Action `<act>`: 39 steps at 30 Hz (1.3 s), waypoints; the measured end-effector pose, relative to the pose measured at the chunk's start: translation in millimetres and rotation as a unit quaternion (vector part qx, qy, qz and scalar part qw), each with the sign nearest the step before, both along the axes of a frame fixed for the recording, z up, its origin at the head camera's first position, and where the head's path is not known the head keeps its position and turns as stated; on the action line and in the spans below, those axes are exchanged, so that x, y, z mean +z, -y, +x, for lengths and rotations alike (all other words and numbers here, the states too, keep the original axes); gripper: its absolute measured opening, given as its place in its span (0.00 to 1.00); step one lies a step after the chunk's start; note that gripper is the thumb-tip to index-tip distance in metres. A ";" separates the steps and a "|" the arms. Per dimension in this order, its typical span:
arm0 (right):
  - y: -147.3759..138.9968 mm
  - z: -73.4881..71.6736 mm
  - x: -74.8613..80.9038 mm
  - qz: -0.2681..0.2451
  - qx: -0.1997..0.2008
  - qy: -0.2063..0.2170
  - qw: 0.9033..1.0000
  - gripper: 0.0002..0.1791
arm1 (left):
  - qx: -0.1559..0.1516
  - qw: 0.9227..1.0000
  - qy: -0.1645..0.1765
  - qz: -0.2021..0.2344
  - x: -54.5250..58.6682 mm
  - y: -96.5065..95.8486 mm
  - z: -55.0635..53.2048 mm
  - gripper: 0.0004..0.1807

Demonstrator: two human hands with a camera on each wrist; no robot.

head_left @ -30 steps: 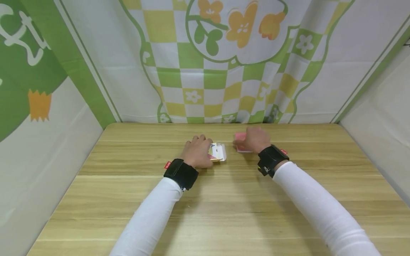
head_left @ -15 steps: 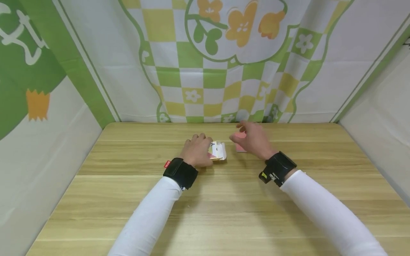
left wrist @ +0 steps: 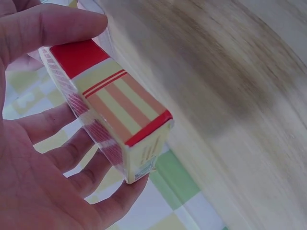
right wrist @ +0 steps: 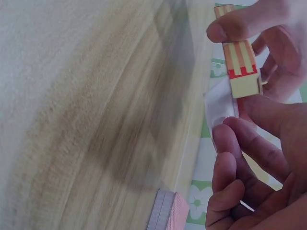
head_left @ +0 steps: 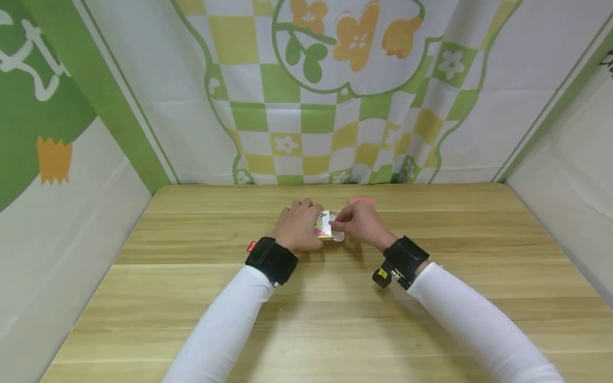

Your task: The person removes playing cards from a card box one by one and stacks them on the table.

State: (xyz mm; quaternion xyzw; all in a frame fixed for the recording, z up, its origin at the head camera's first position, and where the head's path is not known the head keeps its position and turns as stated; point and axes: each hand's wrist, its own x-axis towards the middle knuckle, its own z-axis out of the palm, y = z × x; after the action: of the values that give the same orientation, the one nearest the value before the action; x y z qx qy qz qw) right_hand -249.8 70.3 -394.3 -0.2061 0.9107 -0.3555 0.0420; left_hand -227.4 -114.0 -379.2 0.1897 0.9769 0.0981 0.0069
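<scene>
The worktop (head_left: 345,330), pale wood with grain streaks running across, fills the lower half of the head view, its far corners rounded. On it, just right of the frame's centre, lies a pink stack (head_left: 361,200), partly hidden, its sides pale.

The letter "A" (head_left: 323,215) marks the small box (head_left: 324,227).

We list: box (left wrist: 122,98), cream with orange stripes and red bands; stack (head_left: 361,201), pink-topped, pale-edged; table (head_left: 335,330), yellowish-brown wood grain; cloth (head_left: 318,117), white, with green and yellow checks and orange flowers; sleeves (head_left: 225,324), plain white; wristbands (head_left: 272,260), black, the left red-tagged.
</scene>
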 end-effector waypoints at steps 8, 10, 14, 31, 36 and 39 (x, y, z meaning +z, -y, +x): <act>1.7 -2.0 0.2 0.009 -0.015 -0.012 1.000 0.08 | -0.006 1.000 -0.012 0.000 3.6 -2.1 -0.8 0.35; -1.2 -2.2 0.8 0.000 -0.015 -0.001 1.000 0.08 | -0.005 1.000 -0.008 0.001 3.9 -2.2 -0.6 0.36; -11.4 -3.1 5.7 0.000 -0.027 0.033 0.999 0.10 | 0.000 1.000 -0.007 -0.003 3.2 -1.8 -0.6 0.38; -24.8 -5.1 19.5 0.125 0.146 -0.095 0.977 0.35 | 0.004 1.000 -0.015 -0.016 -0.3 -4.4 -4.7 0.40; -27.9 -5.3 21.7 0.134 0.148 -0.116 0.973 0.34 | 0.005 1.000 -0.018 -0.013 -0.2 -5.2 -5.2 0.39; -26.5 -6.9 24.0 0.137 0.170 -0.130 0.967 0.32 | 0.003 1.000 -0.014 -0.011 1.1 -5.5 -5.1 0.39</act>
State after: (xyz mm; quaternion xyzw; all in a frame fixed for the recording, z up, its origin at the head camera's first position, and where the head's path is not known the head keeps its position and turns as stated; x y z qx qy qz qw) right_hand -256.7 96.8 -370.3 -0.3943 0.9001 -0.1850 0.0110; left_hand -232.4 -108.5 -378.1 0.1877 0.9785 0.0848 -0.0053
